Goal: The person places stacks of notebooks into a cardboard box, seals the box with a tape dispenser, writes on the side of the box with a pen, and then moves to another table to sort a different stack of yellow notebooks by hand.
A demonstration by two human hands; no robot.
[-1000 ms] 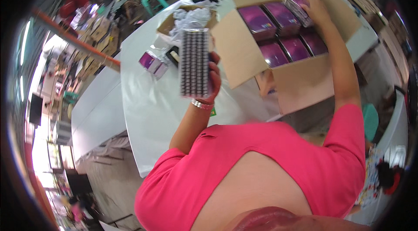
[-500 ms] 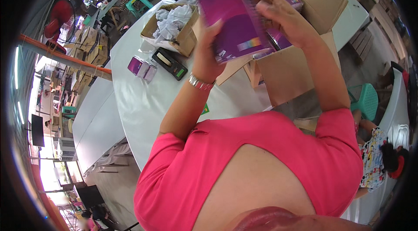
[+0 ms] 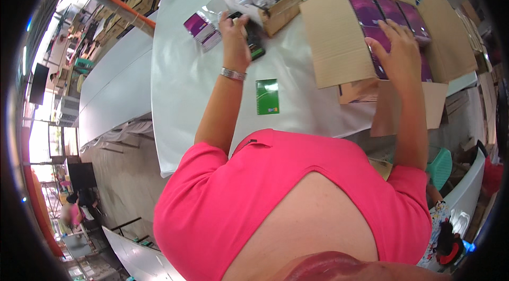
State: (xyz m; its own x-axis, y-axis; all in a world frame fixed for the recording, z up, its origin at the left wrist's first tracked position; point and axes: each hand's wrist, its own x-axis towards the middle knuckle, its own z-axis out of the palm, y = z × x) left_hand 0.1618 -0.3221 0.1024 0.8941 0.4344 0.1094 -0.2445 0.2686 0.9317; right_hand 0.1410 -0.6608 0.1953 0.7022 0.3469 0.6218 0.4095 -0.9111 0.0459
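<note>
My right hand lies with spread fingers on the purple spiral notebooks packed in an open cardboard box. My left hand is at the black tape dispenser, covering part of it. Its visible fingers are apart, and whether they touch the dispenser is hard to tell. Beside that hand lies a stack of small purple-and-white printed labels or cards. A green spiral notebook lies flat on the white-covered table, nearer to me.
An open carton of crumpled whitish material stands behind the dispenser. The box's flaps stick out on several sides. Another table is at left. A green stool and a person in a patterned shirt are at right.
The purple notebook that both hands held up is no longer in them. My right hand has come down onto the notebooks in the box; my left has moved to the dispenser. The view has shifted.
</note>
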